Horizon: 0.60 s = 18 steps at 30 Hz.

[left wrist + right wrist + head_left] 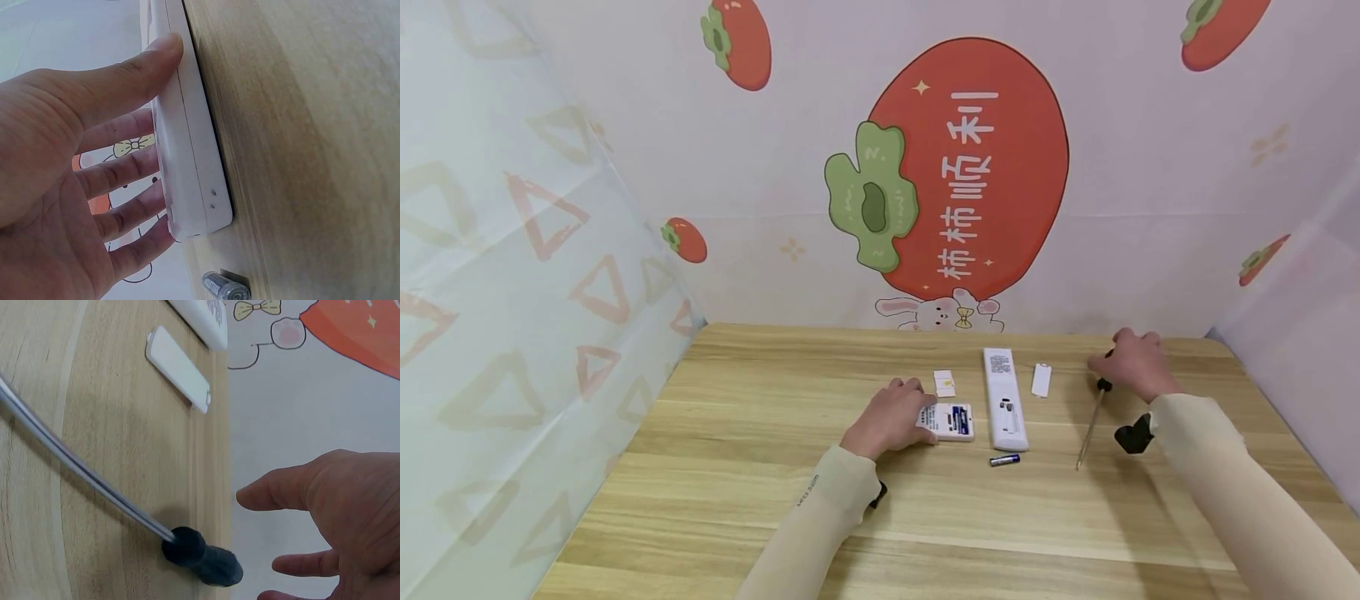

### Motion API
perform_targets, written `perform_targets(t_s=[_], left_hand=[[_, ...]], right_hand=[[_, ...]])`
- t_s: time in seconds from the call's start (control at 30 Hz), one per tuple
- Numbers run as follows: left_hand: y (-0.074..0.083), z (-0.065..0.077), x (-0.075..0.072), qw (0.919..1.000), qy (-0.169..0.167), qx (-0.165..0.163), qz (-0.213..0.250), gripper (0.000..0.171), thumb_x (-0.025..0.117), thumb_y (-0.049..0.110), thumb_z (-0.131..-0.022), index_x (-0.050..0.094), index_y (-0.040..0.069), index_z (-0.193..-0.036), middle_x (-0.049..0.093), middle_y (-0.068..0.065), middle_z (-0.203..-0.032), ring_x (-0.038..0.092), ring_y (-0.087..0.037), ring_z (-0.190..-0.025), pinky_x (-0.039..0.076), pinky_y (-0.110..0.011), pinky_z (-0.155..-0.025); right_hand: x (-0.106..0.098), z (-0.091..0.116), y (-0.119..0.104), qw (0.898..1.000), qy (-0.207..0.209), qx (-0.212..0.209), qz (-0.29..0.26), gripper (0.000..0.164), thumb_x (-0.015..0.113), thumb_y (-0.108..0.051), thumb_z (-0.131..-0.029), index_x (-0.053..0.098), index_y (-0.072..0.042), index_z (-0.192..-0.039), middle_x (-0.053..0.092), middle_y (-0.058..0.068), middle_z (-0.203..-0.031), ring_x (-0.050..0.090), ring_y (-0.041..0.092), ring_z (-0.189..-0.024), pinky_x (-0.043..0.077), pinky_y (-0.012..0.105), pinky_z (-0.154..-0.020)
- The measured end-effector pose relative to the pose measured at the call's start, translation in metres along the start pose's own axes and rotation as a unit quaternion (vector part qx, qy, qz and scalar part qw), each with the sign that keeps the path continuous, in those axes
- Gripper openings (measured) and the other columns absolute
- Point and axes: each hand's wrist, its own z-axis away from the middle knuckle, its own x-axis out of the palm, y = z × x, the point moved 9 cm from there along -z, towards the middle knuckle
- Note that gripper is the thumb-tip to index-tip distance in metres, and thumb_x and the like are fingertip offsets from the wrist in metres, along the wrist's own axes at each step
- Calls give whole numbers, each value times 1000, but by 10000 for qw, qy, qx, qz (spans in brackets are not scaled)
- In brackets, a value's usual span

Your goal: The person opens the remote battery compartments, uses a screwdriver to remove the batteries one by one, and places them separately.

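Observation:
My left hand [891, 417] holds a short white remote control [953, 422] by its sides, thumb on one long edge and fingers on the other. The remote lies back up, its battery bay open with batteries inside. Over at the right, my right hand [1138, 365] hovers above a screwdriver [1091, 429] with a black handle [215, 565] and long metal shaft. Thumb and fingers are spread, apart from the handle in the right wrist view. Between the hands lies a long white remote [1004, 400], back up, with its battery bay uncovered.
A loose battery [1004, 460] lies just below the long remote. One white battery cover [1041, 380] sits right of that remote, another small white cover [944, 383] behind the short one. The wooden table [715, 500] ends at a printed backdrop [775, 167].

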Motion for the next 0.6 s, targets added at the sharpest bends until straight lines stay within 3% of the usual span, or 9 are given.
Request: perform_targets(t_s=[0.2, 0.3, 0.43, 0.6], left_hand=[[1, -1, 0, 9999, 34, 56, -79, 62, 84, 44, -82, 67, 19, -136, 60, -3, -121, 49, -20, -98, 46, -35, -85], [1, -1, 0, 10000, 17, 44, -81, 62, 83, 45, -83, 66, 19, -137, 60, -3, -122, 49, -21, -100, 45, -36, -86], [-1, -2, 1, 10000, 10, 22, -92, 63, 83, 45, -83, 66, 20, -138, 60, -3, -124, 50, -21, -101, 46, -36, -87], [-1, -1, 1, 10000, 13, 25, -78, 63, 83, 45, -83, 66, 20, -138, 60, -3, -124, 49, -21, -101, 46, -36, -88]], right_hand=[[0, -1, 10, 9993, -175, 181, 273, 90, 65, -38, -92, 24, 30, -133, 24, 59, -126, 17, 74, -121, 32, 75, -95], [1, -2, 13, 9990, -273, 223, 276, 92, 66, -41, -91, 24, 29, -134, 31, 55, -126, 26, 71, -118, 37, 72, -93], [4, -2, 16, 9984, -433, 271, 253, 88, 72, -42, -88, 34, 26, -128, 44, 46, -118, 47, 57, -104, 49, 60, -80], [8, -1, 20, 9960, -719, 395, 349, 93, 73, -46, -87, 31, 26, -128, 43, 49, -116, 50, 58, -103, 50, 58, -79]])
